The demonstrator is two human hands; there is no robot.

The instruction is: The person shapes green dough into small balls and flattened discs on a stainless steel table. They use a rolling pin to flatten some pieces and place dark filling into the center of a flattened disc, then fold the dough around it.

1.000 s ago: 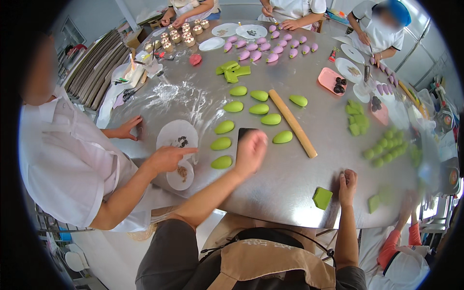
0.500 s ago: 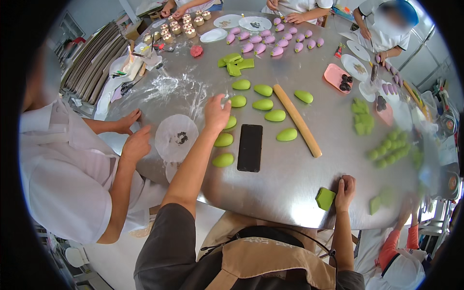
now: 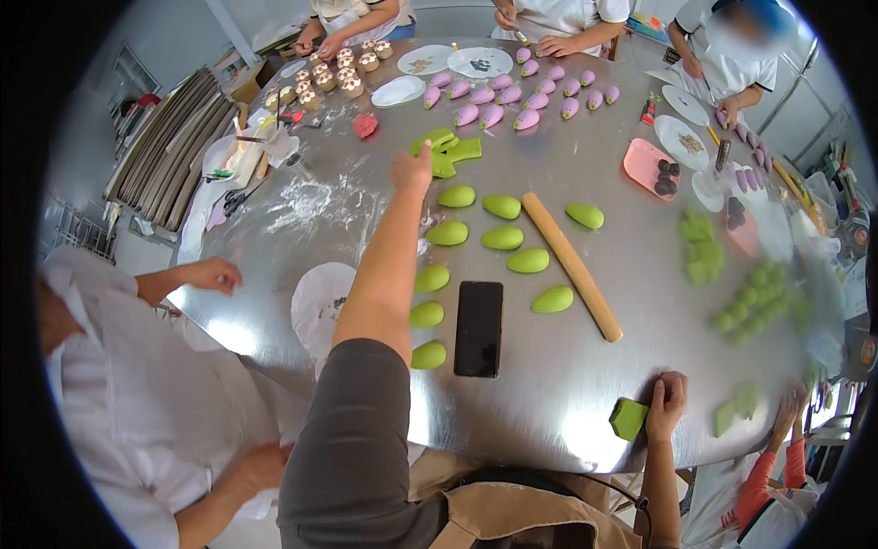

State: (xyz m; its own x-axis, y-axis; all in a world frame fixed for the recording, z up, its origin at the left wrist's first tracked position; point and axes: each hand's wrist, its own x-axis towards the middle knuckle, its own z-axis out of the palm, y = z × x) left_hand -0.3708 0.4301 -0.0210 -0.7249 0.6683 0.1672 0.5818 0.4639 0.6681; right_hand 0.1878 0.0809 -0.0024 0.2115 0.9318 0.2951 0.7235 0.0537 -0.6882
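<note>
Apparently reaching for flat green dough pieces [image 3: 448,147] at upper centre with the left hand [image 3: 412,171], with grip impossible to tell, while resting the right hand [image 3: 668,408], curled in, just beside a green block [image 3: 628,419] at lower right, likely needing a gentle pinch next.

Flat, bright green dough-like strips [image 3: 465,149] lie overlapping in a loose, uneven pile beyond the middle of the shiny metal counter [image 3: 530,384], while a separate flat, angular green piece [image 3: 628,418], dark along one side, lies near the front edge, at right.
</note>
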